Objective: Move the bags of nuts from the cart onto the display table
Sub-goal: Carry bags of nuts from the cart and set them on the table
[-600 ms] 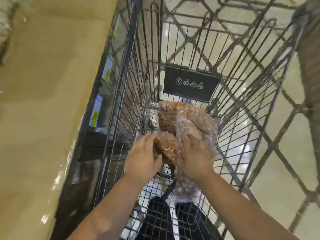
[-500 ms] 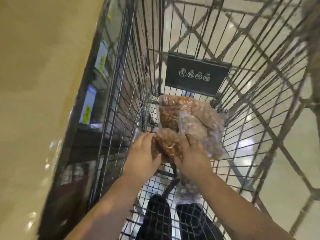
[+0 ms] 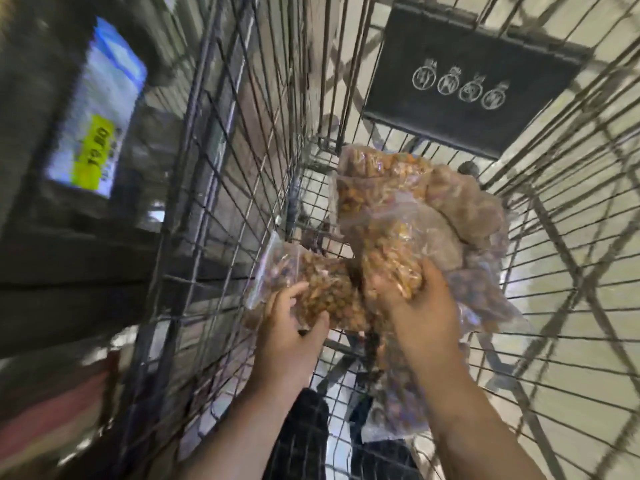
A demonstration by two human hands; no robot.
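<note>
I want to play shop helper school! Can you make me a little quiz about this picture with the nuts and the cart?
1. True or false: the left hand and the right hand each grip a bag of nuts, the left bag and the right bag.
2. How many round symbols are on the black sign? A two, B four, C six.
3. Fill in the gap: both bags are inside the wire ____.
Key: 1 true. 2 B. 3 cart.
</note>
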